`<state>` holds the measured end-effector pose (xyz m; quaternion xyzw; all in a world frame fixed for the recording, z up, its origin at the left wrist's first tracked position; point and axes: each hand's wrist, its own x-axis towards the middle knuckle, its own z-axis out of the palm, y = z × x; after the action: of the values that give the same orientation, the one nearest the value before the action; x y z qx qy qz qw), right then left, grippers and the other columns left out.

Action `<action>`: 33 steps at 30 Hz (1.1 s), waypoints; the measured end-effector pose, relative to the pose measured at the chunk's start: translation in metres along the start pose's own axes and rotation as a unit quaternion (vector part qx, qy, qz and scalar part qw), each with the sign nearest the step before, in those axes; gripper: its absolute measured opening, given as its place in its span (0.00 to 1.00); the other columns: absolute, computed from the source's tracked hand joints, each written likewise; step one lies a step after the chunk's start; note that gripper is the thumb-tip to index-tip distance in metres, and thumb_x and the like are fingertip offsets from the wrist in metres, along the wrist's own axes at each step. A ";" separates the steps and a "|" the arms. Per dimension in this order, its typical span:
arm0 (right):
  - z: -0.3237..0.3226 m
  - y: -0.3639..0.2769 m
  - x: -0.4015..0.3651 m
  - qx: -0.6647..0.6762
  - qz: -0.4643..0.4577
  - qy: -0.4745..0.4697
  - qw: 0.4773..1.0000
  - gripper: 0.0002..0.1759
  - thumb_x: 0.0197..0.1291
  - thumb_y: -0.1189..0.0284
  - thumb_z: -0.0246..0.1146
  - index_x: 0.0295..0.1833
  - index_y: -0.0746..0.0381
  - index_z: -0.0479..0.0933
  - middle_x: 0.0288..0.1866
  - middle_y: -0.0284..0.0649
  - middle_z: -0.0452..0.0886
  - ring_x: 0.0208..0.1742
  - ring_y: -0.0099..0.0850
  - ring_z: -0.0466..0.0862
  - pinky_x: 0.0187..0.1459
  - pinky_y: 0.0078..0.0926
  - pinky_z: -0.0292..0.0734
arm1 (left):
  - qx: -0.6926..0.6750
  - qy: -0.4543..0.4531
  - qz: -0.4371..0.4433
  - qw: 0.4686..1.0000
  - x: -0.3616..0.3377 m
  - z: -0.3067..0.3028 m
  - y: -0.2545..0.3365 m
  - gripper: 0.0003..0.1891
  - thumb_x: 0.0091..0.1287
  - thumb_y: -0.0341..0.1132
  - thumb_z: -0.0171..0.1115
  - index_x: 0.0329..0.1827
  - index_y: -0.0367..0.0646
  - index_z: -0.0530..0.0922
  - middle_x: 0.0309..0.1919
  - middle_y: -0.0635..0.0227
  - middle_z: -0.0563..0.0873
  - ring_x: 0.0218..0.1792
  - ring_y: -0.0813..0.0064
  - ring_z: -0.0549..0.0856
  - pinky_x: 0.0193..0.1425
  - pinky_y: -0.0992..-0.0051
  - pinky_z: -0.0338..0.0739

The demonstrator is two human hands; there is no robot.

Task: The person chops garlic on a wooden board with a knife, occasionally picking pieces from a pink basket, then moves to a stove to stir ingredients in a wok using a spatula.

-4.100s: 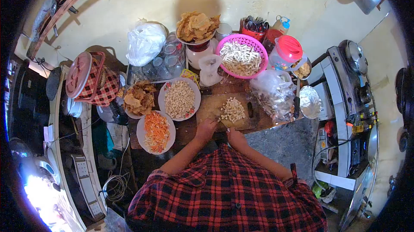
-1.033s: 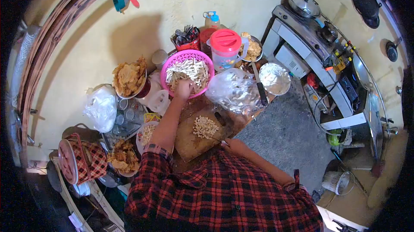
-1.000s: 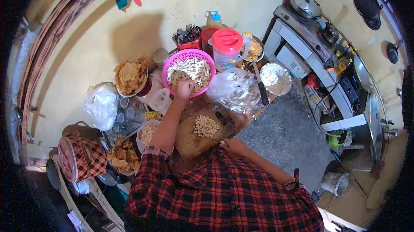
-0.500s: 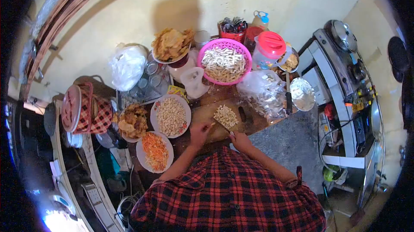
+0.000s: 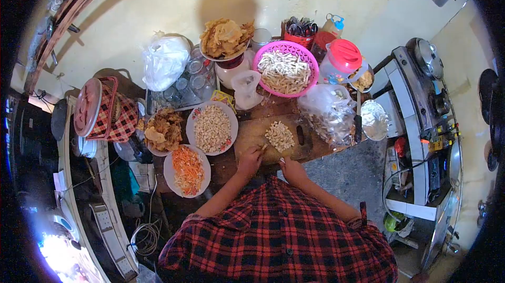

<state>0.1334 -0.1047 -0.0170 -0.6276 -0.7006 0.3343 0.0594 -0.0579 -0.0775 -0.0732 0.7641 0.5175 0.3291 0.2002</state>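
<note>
On the wooden cutting board [image 5: 251,131] lies a small heap of pale diced pieces [image 5: 280,137]. Just left of the heap, my left hand [image 5: 249,163] is closed, its fingertips pinching a small pale strip [image 5: 263,147]. My right hand [image 5: 293,171] is wrapped around a knife [image 5: 282,160] at the board's near edge; the blade hardly shows from here. A plate of diced pale pieces [image 5: 212,129] stands left of the board. Nearer to me is a plate of shredded orange and white vegetables [image 5: 188,171]. Behind the board, a pink basket [image 5: 314,79] holds pale cut strips.
Fried crackers [image 5: 226,38] are piled high at the back, beside a tray of glasses [image 5: 181,91]. To the right are a plastic bag [image 5: 329,112], a red-lidded jug [image 5: 344,57] and another knife with a black handle [image 5: 358,128]. A stove [image 5: 415,88] stands far right.
The camera view has tilted, so the table things appear shifted. The knife blade, visible beside the diced heap earlier, is now hardly seen. Both hands stay at the board's near edge.
</note>
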 end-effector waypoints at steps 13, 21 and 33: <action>0.012 0.004 0.006 -0.015 0.012 0.003 1.000 0.17 0.63 0.62 0.47 0.40 0.68 0.67 0.27 0.58 0.77 0.31 0.56 0.78 0.33 0.53 0.71 | 0.004 0.007 0.009 1.000 0.005 -0.009 0.011 0.07 0.49 0.25 0.60 0.32 0.36 0.77 0.34 0.56 0.79 0.39 0.56 0.78 0.46 0.64 0.73; 0.024 0.009 0.013 -0.028 0.000 -0.011 1.000 0.17 0.63 0.62 0.48 0.41 0.68 0.66 0.27 0.59 0.77 0.31 0.57 0.78 0.33 0.53 0.71 | -0.005 0.005 -0.018 1.000 -0.001 0.000 0.004 0.07 0.48 0.25 0.60 0.31 0.35 0.76 0.33 0.55 0.78 0.39 0.55 0.78 0.45 0.64 0.74; 0.031 0.010 0.015 -0.061 0.004 -0.015 0.998 0.17 0.63 0.62 0.48 0.42 0.66 0.64 0.26 0.58 0.77 0.31 0.56 0.78 0.32 0.52 0.71 | -0.005 0.014 -0.044 0.999 -0.003 -0.007 0.010 0.06 0.50 0.28 0.61 0.30 0.35 0.77 0.33 0.54 0.79 0.37 0.55 0.78 0.43 0.63 0.73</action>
<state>0.1234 -0.1026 -0.0512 -0.6275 -0.7183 0.3003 0.0094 -0.0572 -0.0844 -0.0629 0.7346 0.5518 0.3334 0.2115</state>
